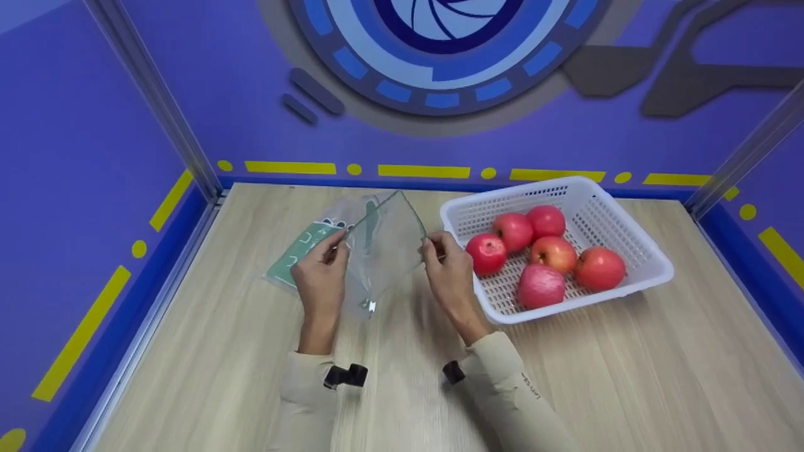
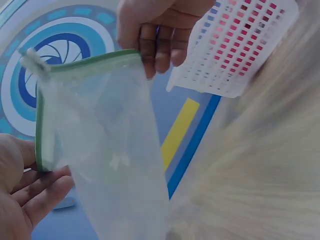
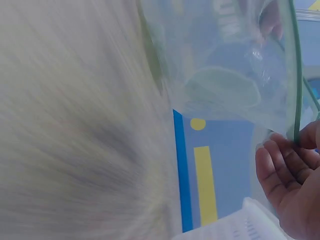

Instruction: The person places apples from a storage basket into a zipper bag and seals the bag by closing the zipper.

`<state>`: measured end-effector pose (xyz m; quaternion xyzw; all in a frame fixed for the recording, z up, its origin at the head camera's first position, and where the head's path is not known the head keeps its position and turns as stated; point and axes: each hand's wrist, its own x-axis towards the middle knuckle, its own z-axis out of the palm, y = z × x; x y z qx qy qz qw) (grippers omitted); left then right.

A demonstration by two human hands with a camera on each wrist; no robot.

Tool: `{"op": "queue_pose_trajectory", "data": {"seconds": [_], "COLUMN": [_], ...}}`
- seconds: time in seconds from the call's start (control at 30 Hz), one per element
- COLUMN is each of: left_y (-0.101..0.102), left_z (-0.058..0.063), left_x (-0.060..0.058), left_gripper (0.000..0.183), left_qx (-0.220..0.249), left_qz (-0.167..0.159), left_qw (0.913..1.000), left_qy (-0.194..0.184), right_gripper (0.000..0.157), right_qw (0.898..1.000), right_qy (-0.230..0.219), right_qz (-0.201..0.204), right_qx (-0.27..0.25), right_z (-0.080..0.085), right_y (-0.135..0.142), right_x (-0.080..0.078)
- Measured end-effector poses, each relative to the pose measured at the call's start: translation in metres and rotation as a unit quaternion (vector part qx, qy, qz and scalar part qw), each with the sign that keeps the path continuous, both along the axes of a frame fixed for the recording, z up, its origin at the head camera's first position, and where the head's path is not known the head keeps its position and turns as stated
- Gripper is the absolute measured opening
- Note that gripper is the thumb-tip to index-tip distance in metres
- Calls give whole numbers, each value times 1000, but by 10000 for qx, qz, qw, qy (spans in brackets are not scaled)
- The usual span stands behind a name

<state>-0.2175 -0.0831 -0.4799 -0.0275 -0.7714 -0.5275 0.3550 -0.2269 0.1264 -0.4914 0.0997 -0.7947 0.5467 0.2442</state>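
Note:
Between the two hands hangs a clear zip bag with a green edge along its mouth. My left hand pinches one end of that edge, and my right hand pinches the other. In the left wrist view, the green-rimmed mouth of the bag is spread apart. Through the right wrist view, thumb and fingers of the right hand grip the rim's corner. Behind the left hand lies a green-printed plastic package, partly covered by that hand and the bag.
To the right of the right hand stands a white perforated basket holding several red apples. Everything rests on a wood-grain table, with blue printed panels at its back and sides.

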Motion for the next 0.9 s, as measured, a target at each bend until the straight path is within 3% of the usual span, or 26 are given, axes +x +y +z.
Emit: {"op": "queue_pose_trajectory", "data": {"seconds": [0.33, 0.43, 0.73, 0.9], "left_y": [-13, -17, -26, -25], "left_z": [12, 14, 17, 23], "left_x": [2, 2, 3, 8], "left_gripper": [17, 16, 15, 13], "left_qx": [106, 73, 139, 603], "left_qz": [419, 541, 451, -122], "left_qw": [9951, 9938, 9948, 9978], "left_qy": [887, 972, 898, 266], "right_gripper": [13, 12, 11, 10], "right_qw": [9967, 9953, 9959, 9961], "right_qy": [171, 176, -52, -110], "right_qz": [-569, -694, -570, -534], "right_qx": [546, 650, 698, 698], "right_z": [13, 14, 18, 19], "right_y": [16, 21, 29, 31], "right_x": [-7, -8, -9, -11]}}
